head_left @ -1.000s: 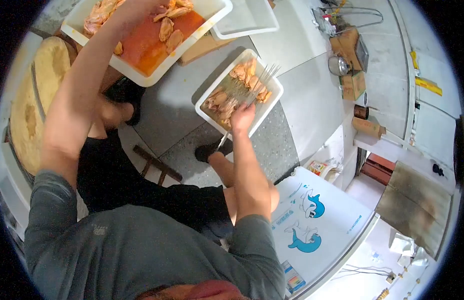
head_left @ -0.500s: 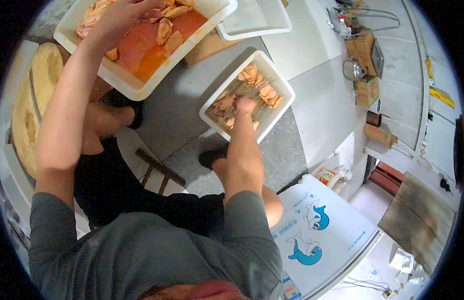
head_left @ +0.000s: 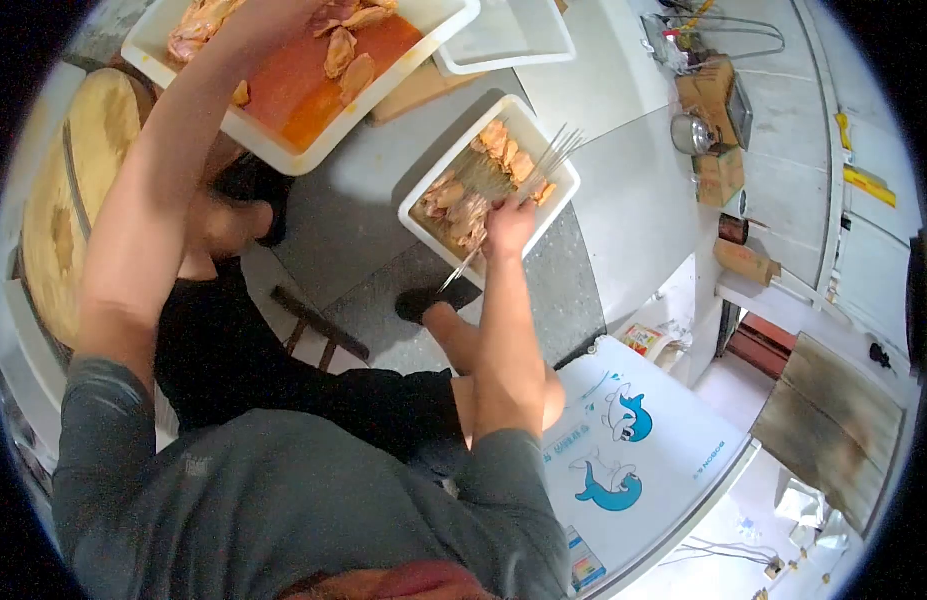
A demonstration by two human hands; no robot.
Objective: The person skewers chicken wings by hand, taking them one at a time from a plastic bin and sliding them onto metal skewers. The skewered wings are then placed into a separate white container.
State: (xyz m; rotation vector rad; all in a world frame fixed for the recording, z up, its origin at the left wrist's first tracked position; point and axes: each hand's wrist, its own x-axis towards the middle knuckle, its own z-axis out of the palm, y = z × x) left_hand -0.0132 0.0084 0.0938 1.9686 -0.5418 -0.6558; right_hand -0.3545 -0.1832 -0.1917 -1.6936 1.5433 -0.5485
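My right hand (head_left: pixel 512 228) is closed around a bundle of thin metal skewers (head_left: pixel 556 158) over the smaller white tub (head_left: pixel 574 185). Their ends fan out past the tub's far right rim, and the other ends stick out below my fist. Inside this tub lie clumps of raw chicken pieces (head_left: pixel 470 218) and more skewers. At the top edge, my left hand (head_left: pixel 296 10) reaches over the large white tub (head_left: pixel 299 160), its fingers cut off or hidden. Orange-red marinade (head_left: pixel 302 85) and chicken pieces (head_left: pixel 356 78) are in that tub.
An empty-looking white tub (head_left: pixel 504 40) stands behind. On the left is a round wooden block (head_left: pixel 79 210). A white lid with blue dolphins (head_left: pixel 634 430) lies right of my knee. A kettle (head_left: pixel 692 135) and boxes (head_left: pixel 722 178) stand farther right.
My right hand has risen from inside the smaller tub and moved slightly right, bringing up the skewers. My left hand has moved further toward the top edge, mostly out of view.
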